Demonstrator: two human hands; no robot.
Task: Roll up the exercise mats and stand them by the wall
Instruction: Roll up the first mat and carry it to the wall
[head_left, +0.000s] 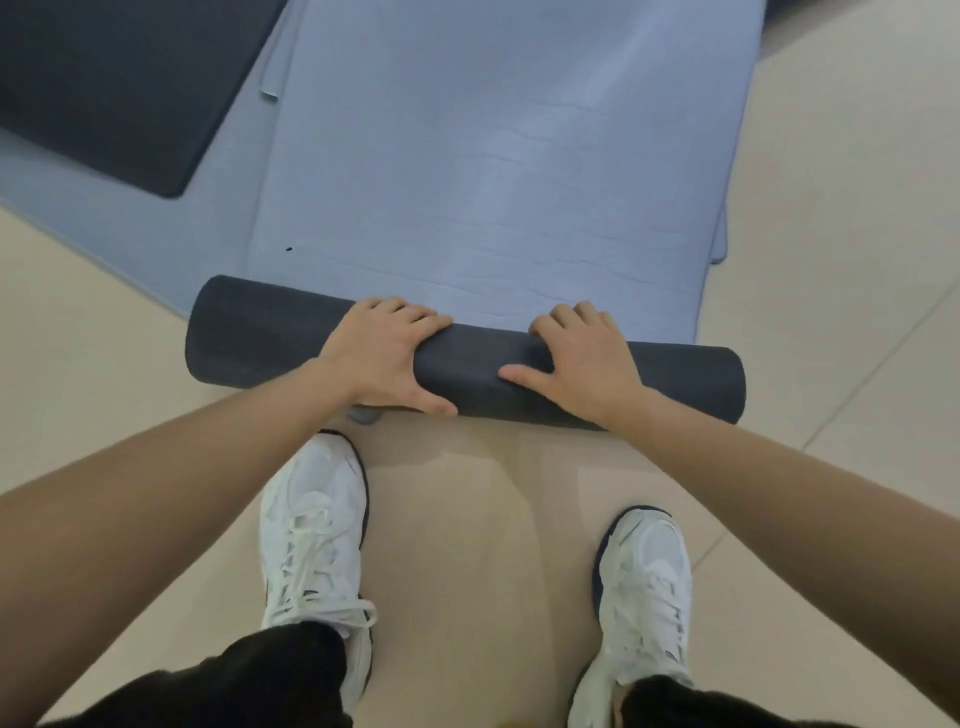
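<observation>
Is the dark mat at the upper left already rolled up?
No, the dark mat lies flat, spread out on top of a blue mat.

the rolled mat (291, 332) shows a dark, matt, finely grained foam skin. the flat mat (493, 171) is pale blue, soft-looking, with faint creases and a dull sheen. the floor tiles (841, 208) look smooth and slightly glossy. the white shoes (317, 525) have cloth laces.

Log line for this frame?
left hand: grips roll | right hand: grips roll | blue mat: partly rolled | black mat: flat
</observation>
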